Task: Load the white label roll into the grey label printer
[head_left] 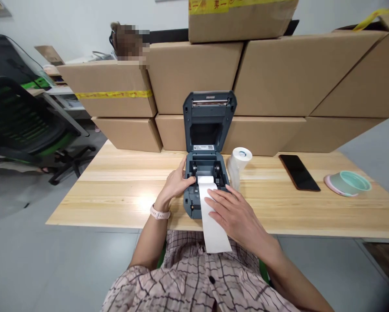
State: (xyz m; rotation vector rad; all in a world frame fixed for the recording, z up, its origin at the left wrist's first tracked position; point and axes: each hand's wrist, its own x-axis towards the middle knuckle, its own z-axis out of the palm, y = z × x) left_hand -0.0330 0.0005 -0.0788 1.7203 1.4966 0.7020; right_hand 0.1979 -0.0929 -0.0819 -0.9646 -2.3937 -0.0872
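One printer [206, 161] stands at the near edge of the wooden table [100, 195], left of its middle, with its single lid [203, 116] raised upright. One white paper strip [211, 225] runs out of the printer's body and hangs over the near edge. Two hands work here: the left hand [176, 184] is at the printer's left side, thumb reaching over the rim and forefinger along the outside, the two spread apart; whether they squeeze the wall, I cannot tell. The right hand [235, 215] lies palm down on the paper strip, fingers outstretched and slightly parted. One pale wristband [160, 213] circles the left wrist. Just right of the printer is one white roll [241, 156]; farther right, towards the far edge, lies one phone [300, 173], screen up and dark, and near the right edge one mint bowl [348, 184] sits on a pink base [333, 186]. Along the far edge, cardboard boxes [194, 78] form two rows, at least three in each, with one more on top. One white label [203, 147] with a square code marks the lid's lower end, its print too small to read. Yellow tape [116, 94] on two boxes bears red characters, only partly legible. I see no readable brand.
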